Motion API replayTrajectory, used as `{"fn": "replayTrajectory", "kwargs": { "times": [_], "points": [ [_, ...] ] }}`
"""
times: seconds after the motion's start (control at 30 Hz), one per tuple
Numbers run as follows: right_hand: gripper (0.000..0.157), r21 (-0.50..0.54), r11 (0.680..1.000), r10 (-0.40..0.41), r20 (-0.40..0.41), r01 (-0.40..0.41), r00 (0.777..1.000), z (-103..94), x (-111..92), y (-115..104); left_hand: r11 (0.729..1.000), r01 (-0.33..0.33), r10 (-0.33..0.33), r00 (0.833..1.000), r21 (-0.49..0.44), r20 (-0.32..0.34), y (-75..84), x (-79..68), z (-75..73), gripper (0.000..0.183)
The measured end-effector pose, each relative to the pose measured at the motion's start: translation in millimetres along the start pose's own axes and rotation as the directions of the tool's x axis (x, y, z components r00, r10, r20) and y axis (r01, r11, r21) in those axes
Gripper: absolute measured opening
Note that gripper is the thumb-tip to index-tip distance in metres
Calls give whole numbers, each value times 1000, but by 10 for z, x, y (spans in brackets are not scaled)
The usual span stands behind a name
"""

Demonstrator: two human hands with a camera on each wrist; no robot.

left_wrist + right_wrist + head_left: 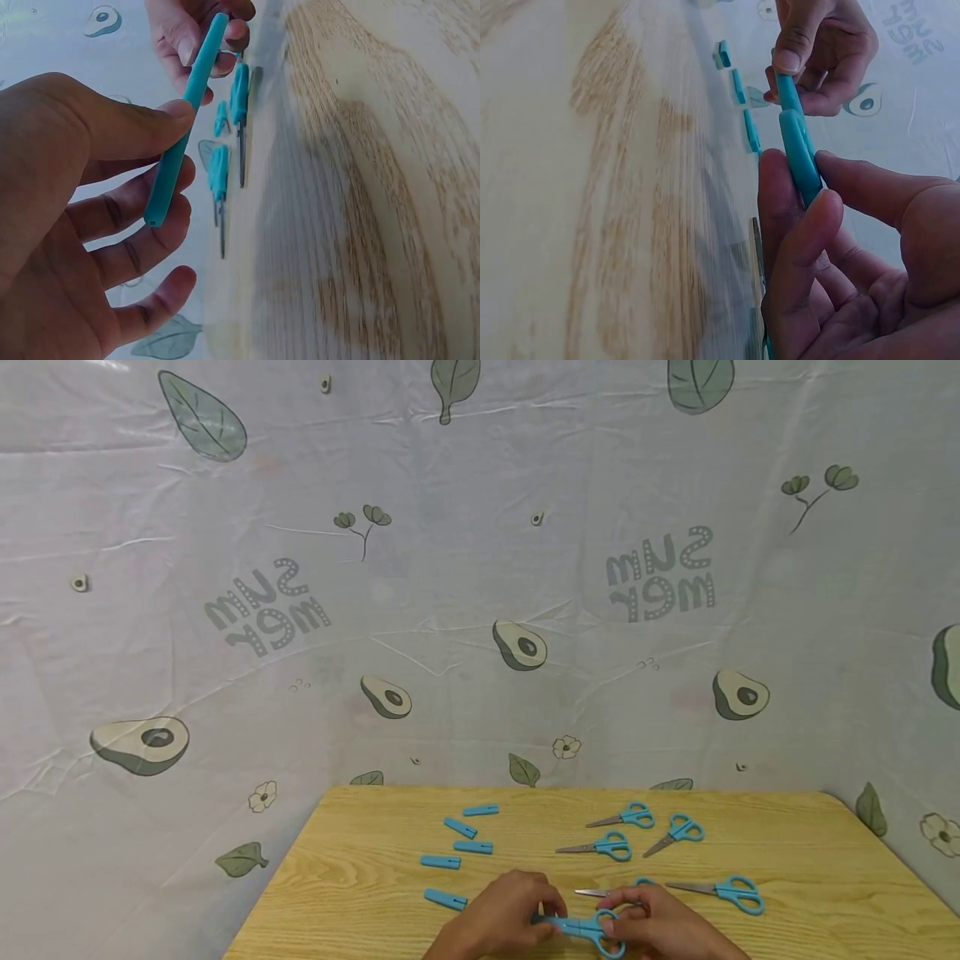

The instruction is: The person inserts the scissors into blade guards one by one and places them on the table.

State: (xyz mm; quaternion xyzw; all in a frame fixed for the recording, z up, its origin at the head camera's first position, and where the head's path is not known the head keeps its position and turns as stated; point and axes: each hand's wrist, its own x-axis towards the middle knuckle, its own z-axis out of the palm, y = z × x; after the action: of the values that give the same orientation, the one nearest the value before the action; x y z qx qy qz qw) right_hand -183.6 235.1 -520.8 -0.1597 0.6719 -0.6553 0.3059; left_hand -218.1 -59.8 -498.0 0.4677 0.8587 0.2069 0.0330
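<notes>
Near the front of the table, a pair of blue-handled scissors [606, 937] is held between both hands, with a blue blade cover [169, 176] over its blades. My left hand [513, 910] pinches the cover between thumb and fingers; in the left wrist view its other fingers are spread. With thumb and fingertips, my right hand [660, 925] grips the handle loops [799, 154]. Cover and handles line up end to end in the right wrist view. Just behind the right hand lies another pair of scissors [592, 892], partly hidden by it.
Several loose blue blade covers [441, 862] lie on the left of the wooden table [360, 910]. Uncovered scissors [611, 845] lie at the back right, and one more pair [738, 893] is right of my right hand. A printed sheet [450, 710] hangs behind the table.
</notes>
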Motion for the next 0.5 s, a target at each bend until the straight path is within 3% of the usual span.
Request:
{"fn": "replayTrajectory", "kwargs": {
  "times": [0.23,0.5],
  "points": [
    [37,-101,993,48,-92,-57,995,16,-64,29,998,43,-41,998,-36,54,37,-28,15,12],
    [36,-106,994,26,1,-26,1000,-74,-56,78,994,96,-90,989,-50,120,101,-33,12,12]
  ]
}}
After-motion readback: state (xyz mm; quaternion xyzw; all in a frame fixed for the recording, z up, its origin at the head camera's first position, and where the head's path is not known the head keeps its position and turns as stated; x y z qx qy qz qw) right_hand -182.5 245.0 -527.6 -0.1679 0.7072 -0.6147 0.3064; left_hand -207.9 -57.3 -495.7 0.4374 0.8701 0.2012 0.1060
